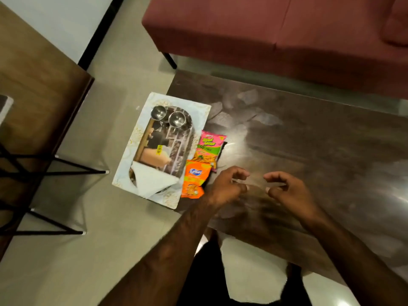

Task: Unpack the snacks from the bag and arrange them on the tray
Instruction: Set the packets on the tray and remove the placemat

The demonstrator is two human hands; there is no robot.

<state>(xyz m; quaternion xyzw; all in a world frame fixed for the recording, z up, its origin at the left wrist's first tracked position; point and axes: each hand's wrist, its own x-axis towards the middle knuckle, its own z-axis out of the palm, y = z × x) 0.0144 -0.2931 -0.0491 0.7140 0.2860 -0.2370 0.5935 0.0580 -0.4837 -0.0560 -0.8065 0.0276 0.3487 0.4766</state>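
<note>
A white patterned tray (199,115) lies at the left end of the dark table (309,133). It carries a steel plate (187,138), two small steel bowls (176,119) and a folded white napkin (154,180). A pink and green snack packet (208,149) and an orange snack packet (194,177) lie along the tray's right edge. A dark strip shows beside the pink packet; no bag is plainly visible. My left hand (227,186) hovers just right of the orange packet, fingers loosely curled. My right hand (287,191) faces it a short gap away, also curled. I see nothing held in either.
A maroon sofa (276,29) runs along the table's far side. A wooden table with black metal legs (33,89) stands to the left across the beige floor (110,250). The dark tabletop stretches away to the right of my hands.
</note>
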